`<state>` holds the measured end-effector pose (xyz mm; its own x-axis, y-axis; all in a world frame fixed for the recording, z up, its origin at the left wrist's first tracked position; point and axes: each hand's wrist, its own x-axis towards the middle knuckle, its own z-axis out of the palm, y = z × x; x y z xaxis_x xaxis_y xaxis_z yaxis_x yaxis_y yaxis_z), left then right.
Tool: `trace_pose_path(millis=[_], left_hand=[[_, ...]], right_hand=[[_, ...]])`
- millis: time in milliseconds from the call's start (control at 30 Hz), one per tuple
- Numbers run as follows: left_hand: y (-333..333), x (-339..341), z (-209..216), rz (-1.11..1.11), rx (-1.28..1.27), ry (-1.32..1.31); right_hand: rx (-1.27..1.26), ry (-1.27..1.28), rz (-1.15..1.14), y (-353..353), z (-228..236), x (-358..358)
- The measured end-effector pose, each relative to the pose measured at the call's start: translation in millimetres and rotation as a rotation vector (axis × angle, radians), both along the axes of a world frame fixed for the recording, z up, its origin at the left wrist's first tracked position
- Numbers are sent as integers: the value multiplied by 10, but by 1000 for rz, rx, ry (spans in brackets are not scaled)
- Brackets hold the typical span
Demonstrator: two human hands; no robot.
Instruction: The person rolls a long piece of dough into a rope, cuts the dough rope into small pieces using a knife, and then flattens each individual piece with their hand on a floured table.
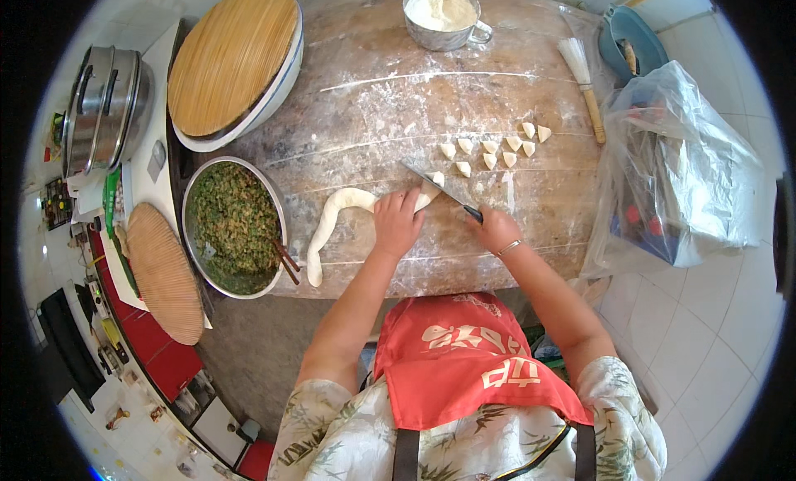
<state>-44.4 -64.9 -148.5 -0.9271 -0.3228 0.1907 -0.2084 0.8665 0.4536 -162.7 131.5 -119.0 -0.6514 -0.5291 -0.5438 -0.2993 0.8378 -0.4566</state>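
On the floured wooden board (373, 133) lies a long rope of white dough (333, 211), curving down at its left end. My left hand (398, 221) is closed over the rope near its right end, fingers pressing on it. In my right hand (497, 231) is the dark handle of a knife (438, 187). Its blade crosses the dough just right of my left fingers, with a short end piece of dough beyond it. Several small cut dough pieces (489, 146) lie scattered farther right on the board.
Left of the board stands a steel bowl of green filling (233, 224) with chopsticks (287, 263). Behind it is a large basin under a round slatted lid (236, 58). A cup of flour (442, 17) stands at the back. A brush (583, 87) and a plastic-covered box (676, 174) are right.
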Motion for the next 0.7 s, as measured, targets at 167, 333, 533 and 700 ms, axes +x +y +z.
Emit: trace_pose_path(millis=[167, 333, 533, 700], left_hand=[[0, 26, 4, -1, 38, -117], [-7, -15, 113, -69, 122, -184], [167, -407, 83, -191, 176, -122], [345, -758, 120, -258, 166, -232]], right_hand=[[-119, 75, -61, -356, -9, -364], [-234, 100, -196, -260, 85, -563], [-344, 0, -768, 761, -286, -404], [-415, -192, -1174, 1027, -285, -323]])
